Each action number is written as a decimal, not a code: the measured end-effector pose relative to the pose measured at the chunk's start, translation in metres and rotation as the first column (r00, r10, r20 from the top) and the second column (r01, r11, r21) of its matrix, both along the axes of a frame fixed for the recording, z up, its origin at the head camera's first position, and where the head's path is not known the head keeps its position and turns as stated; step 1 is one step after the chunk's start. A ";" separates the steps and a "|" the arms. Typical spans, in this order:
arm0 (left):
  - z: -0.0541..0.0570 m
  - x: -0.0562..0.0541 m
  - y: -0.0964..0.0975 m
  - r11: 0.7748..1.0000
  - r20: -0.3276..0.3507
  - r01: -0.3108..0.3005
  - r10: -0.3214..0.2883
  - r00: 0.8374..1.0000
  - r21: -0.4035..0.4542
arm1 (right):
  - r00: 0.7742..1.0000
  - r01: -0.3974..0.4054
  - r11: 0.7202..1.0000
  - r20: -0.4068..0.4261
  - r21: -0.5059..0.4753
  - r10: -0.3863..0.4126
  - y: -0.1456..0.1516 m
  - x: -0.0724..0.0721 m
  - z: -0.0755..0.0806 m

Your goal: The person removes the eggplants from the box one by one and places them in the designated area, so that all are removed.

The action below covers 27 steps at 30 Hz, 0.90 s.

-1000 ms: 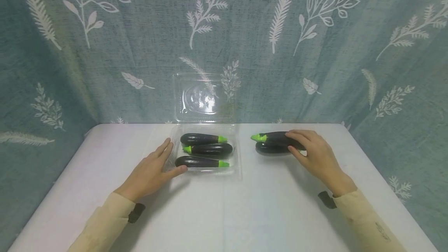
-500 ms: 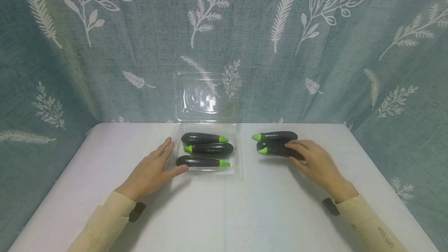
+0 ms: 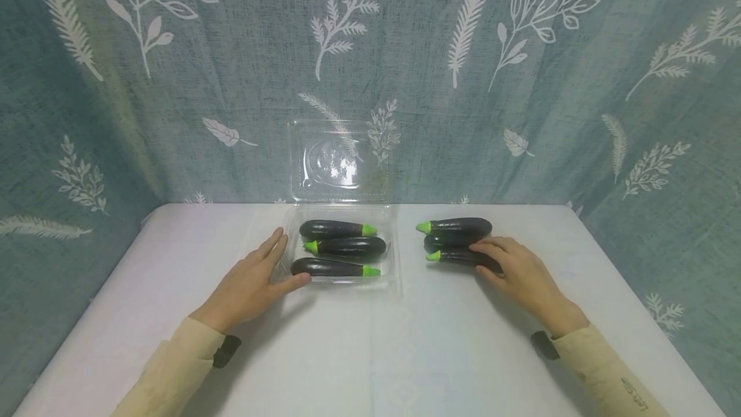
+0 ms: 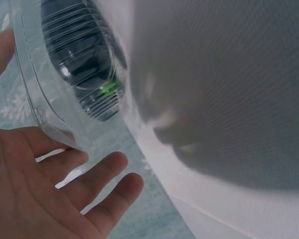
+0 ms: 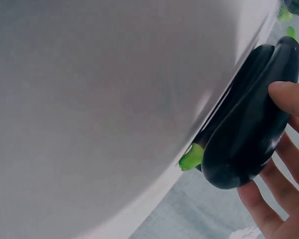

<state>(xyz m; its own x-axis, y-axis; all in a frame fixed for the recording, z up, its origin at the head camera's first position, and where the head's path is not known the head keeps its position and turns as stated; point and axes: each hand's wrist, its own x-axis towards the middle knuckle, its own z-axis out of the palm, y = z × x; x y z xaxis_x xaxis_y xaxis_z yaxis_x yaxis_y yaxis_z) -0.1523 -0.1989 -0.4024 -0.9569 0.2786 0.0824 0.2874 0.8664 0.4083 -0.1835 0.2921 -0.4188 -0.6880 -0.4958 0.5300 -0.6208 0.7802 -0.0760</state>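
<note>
A blue-green woven fabric curtain (image 3: 255, 37) fills the background, hanging behind the counter and along both sides in soft vertical folds. White botanical prints cover it: tall feathery fronds (image 3: 470, 21), branches of outlined leaves and small single leaves (image 3: 224, 132). The flat, pale white counter (image 3: 324, 359) has a straight far edge meeting the curtain and a rounded far-left corner; the wrist views show its fine weave. Diffuse light leaves soft-edged grey shadows on it, while the curtain's left side looks darker.
</note>
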 end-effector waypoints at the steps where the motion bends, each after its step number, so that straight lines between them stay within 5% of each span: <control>1: 0.000 0.000 0.000 1.000 0.000 0.000 0.000 1.000 0.001 | 1.000 0.001 1.000 0.004 0.004 -0.001 0.000 0.000 0.000; 27: 0.000 0.001 -0.001 1.000 -0.009 0.003 -0.003 1.000 0.009 | 0.998 0.006 0.998 0.064 0.062 -0.010 0.004 0.004 0.001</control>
